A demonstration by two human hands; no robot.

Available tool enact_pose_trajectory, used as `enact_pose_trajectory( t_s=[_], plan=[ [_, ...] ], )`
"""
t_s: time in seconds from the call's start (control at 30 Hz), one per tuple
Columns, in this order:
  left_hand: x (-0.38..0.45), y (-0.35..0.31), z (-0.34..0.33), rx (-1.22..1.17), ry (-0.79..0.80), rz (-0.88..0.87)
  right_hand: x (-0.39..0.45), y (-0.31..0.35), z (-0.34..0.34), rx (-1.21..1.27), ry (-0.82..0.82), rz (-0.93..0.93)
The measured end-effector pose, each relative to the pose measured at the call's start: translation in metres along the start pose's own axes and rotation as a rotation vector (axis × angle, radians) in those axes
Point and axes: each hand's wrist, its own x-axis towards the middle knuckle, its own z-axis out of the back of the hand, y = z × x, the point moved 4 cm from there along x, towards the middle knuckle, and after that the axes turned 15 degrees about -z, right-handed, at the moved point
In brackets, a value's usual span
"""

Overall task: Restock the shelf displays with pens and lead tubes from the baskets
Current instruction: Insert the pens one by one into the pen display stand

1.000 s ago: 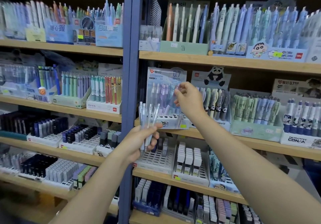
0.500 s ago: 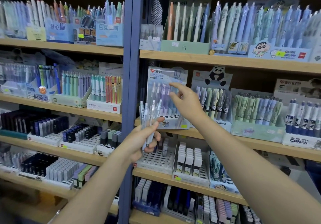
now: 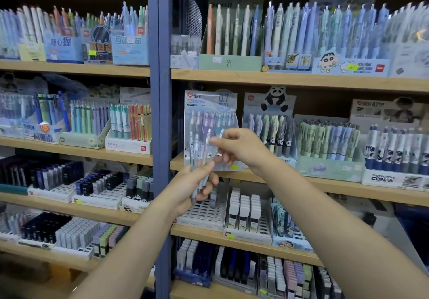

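My left hand [image 3: 193, 186] grips a bunch of pale, translucent pens [image 3: 197, 159] upright in front of the middle shelf. My right hand [image 3: 241, 149] has come down onto the bunch and pinches the top of one pen [image 3: 207, 143] between thumb and fingertips. Right behind both hands stands the pale blue 0.7 mm pen display [image 3: 210, 113] with several pastel pens in its slots. Below it, a white slotted lead-tube tray [image 3: 204, 213] is mostly bare, with a dark tube or two near its back.
A blue steel upright [image 3: 161, 113] splits the shelving just left of my hands. A panda pen display [image 3: 269, 127] and green pens [image 3: 325, 141] stand to the right. Lead-tube trays [image 3: 247, 215] fill the lower shelves; wooden shelf edges [image 3: 301, 80] jut forward above and below.
My right hand left the 0.7 mm display and dropped down-left to the pen bunch, now pinching one pen. My left hand rose slightly with the bunch.
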Motion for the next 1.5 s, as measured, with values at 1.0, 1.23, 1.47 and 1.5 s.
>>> enact_pose_trajectory(
  t_s=[1.0,1.23,1.47,1.5],
  plan=[
    [0.004,0.009,0.002,0.001,-0.052,0.095,0.022,0.011,0.046,0.047,-0.452,0.120],
    [0.007,0.004,-0.001,-0.006,-0.019,0.056,0.031,0.013,0.041,-0.143,-0.448,0.120],
    [0.005,0.003,0.004,0.026,-0.039,0.076,0.041,0.007,0.029,-0.283,-0.497,0.085],
    [0.005,0.003,0.005,0.020,-0.036,0.079,0.042,0.007,0.027,-0.341,-0.494,0.083]
  ],
)
